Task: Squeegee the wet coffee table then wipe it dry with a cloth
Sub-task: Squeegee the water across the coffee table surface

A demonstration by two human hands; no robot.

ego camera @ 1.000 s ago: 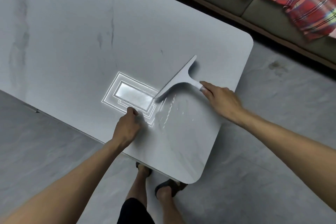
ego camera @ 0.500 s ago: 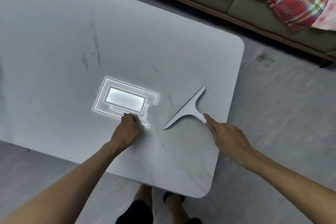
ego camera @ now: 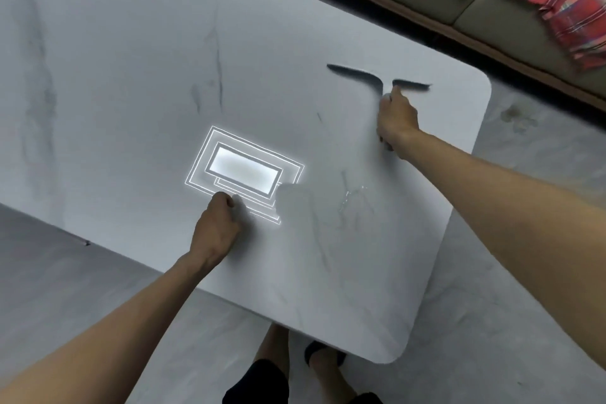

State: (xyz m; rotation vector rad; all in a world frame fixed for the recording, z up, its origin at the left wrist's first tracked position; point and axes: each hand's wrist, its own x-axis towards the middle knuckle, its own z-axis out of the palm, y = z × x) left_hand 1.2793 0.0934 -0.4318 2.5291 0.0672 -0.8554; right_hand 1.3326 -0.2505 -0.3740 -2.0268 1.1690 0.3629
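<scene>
Gripping the squeegee [ego camera: 377, 77] by its handle, right hand [ego camera: 395, 118] held the blade near the coffee table's [ego camera: 131, 75] upper-right corner. Left hand [ego camera: 216, 229], curled into a loose fist, rested lower centre beside a lamp reflection [ego camera: 244, 172].

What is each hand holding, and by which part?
The right hand holds the squeegee by its handle. The left hand rests as a fist on the table, holding nothing visible.
</scene>
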